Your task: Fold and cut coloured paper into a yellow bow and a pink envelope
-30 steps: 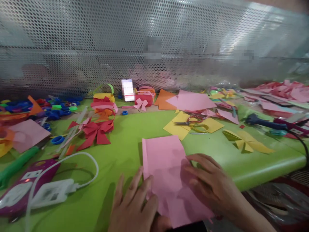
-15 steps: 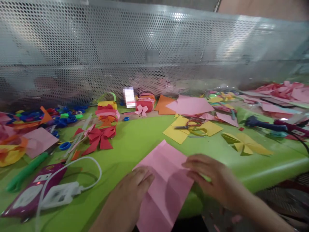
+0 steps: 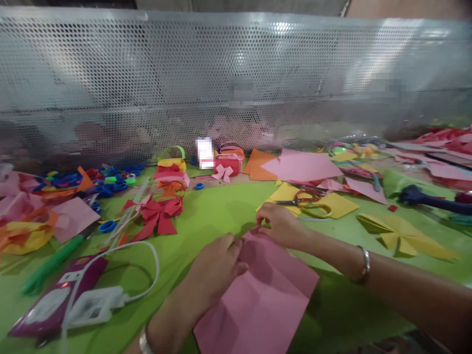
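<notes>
Paper (image 3: 265,295), pink and creased, is held over the near side of the green table (image 3: 212,209); its far corner is pinched in the right hand's (image 3: 282,224) grip; its left edge is touched by the left hand (image 3: 217,263), whether grasped or pressed cannot be told; beyond, scissors (image 3: 288,202) are laid on yellow sheets (image 3: 342,203).

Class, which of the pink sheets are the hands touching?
The creased pink sheet nearest the camera, with the left hand and right hand at its far end. The other pink sheets, farther back and at left, lie apart from both.
</notes>
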Motion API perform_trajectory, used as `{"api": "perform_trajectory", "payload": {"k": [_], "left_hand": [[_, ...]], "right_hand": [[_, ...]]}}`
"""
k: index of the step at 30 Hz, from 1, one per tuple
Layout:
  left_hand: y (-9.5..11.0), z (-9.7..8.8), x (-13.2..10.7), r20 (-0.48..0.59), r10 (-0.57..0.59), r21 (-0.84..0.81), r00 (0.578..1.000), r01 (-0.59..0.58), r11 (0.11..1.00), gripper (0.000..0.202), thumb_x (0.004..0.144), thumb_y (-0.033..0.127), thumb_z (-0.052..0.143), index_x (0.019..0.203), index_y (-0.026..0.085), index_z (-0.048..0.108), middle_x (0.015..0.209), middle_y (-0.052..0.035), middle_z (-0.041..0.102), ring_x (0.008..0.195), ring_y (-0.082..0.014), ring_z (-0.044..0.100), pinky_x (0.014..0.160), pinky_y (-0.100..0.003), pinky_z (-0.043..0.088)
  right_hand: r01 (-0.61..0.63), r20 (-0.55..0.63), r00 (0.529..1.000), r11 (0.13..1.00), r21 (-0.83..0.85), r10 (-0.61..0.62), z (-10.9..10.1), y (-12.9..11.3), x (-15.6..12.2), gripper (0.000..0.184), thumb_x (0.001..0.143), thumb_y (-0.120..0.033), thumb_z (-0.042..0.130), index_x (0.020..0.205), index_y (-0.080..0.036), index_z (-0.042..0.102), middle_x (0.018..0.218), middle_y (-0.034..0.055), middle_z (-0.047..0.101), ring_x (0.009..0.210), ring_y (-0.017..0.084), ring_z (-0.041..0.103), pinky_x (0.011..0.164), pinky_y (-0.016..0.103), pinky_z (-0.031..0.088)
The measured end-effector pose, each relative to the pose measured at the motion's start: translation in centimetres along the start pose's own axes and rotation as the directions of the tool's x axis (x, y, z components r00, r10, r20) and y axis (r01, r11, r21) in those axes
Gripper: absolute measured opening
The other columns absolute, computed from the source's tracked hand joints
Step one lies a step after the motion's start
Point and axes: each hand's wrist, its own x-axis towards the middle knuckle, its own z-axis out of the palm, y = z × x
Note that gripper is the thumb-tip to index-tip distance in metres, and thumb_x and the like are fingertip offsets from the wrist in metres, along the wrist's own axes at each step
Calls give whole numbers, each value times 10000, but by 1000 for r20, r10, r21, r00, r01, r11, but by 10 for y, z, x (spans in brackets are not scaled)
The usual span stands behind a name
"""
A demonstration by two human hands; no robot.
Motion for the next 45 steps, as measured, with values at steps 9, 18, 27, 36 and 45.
{"api": "perform_trajectory", "payload": {"k": [9, 18, 27, 36, 45], "left_hand": [[2, 16, 2, 5, -50, 46, 999, 50, 998, 436, 769, 286, 637, 1172, 152, 536, 953, -53, 630, 822, -209, 609, 690, -333, 501], [1, 22, 2, -30, 9, 119, 1000, -5, 993, 370, 765, 249, 556, 1120, 144, 571, 881, -43, 640, 770, -209, 587, 637, -332, 470], [4, 21, 2, -25, 3, 132, 1000, 0, 991, 429, 790, 287, 541, 1184, 120, 521, 861, -50, 620, 756, -210, 561, 632, -338, 447], [6, 12, 5, 106, -53, 33, 993, 50, 998, 448, 795, 230, 524, 1230, 132, 476, 971, -69, 613, 840, -227, 566, 705, -379, 478], [4, 14, 5, 102, -40, 19, 994, 38, 999, 420, 818, 242, 507, 1225, 143, 482, 975, -61, 615, 849, -221, 553, 717, -365, 453]], "right_hand": [[234, -7, 972, 965, 117, -235, 7, 2, -17, 130, 797, -114, 568, 688, -179, 597, 706, 8, 595, 702, 143, 521, 641, 260, 374], [418, 3, 908, 905, 78, -419, 0, 3, -23, 301, 932, -155, 382, 730, -180, 602, 744, 18, 621, 725, 147, 524, 672, 305, 352], [476, 51, 878, 880, 4, -475, 1, 0, -27, 305, 939, -121, 347, 778, -159, 603, 763, 35, 615, 737, 161, 526, 685, 329, 369], [515, 1, 857, 857, -8, -515, 1, -3, -27, 324, 940, -121, 346, 754, -147, 609, 704, 36, 589, 699, 154, 513, 664, 310, 369], [504, 13, 862, 860, 73, -507, 5, 4, -30, 288, 930, -115, 351, 789, -150, 600, 750, 41, 615, 732, 157, 536, 690, 317, 393]]}}
